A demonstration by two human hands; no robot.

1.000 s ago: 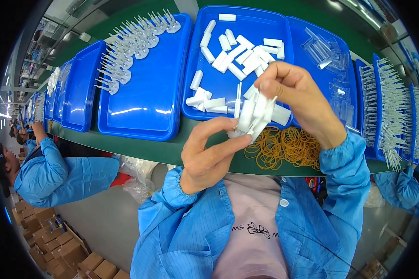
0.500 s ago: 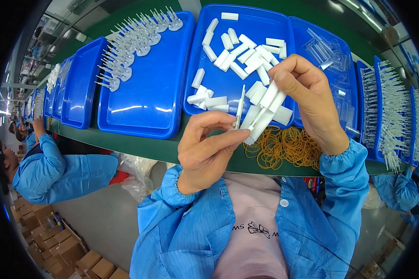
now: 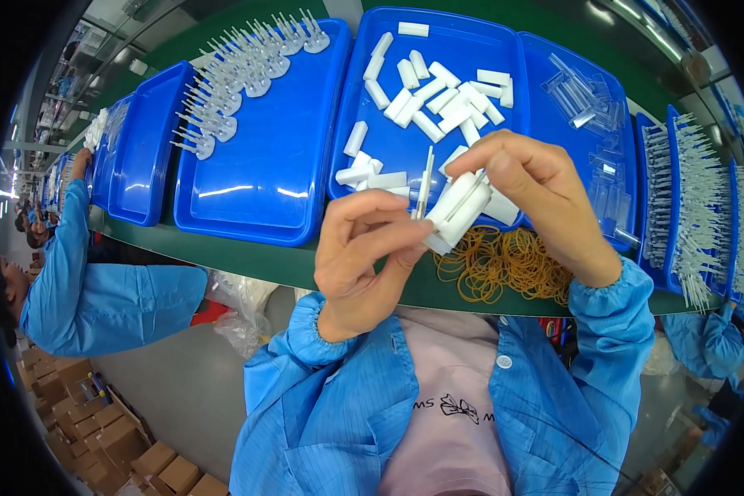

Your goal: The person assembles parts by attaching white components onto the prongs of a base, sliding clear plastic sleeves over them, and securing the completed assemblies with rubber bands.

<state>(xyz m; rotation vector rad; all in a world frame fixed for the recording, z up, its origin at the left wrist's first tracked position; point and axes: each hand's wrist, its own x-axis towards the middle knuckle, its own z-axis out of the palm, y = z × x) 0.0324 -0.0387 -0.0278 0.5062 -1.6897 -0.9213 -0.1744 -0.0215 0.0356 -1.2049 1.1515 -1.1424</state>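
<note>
My left hand point(image 3: 357, 264) pinches the lower end of a small clear-and-white plastic piece with thin upright pins point(image 3: 426, 183). A white block point(image 3: 463, 202) with a lengthwise slot sits against that piece, slanting up to the right. At the block's upper end, the thumb and index finger of my right hand point(image 3: 554, 198) are closed on it. My fingertips partly hide the join between block and pinned piece. Behind my hands, a blue tray point(image 3: 343, 107) holds many loose white blocks point(image 3: 427, 126).
Yellow rubber bands point(image 3: 504, 266) lie heaped by the table's near edge. The left blue tray point(image 3: 248, 217) bears rows of pinned pieces point(image 3: 256, 78); the right tray holds clear plastic parts point(image 3: 583, 99). Racks of pinned pieces point(image 3: 694, 190) stand far right. A co-worker's blue sleeve point(image 3: 116, 310) is at left.
The white block is now seated lower and closer to the pinned piece. My right hand has come down slightly with its fingers bent over the block. The co-worker's arm reaches farther up.
</note>
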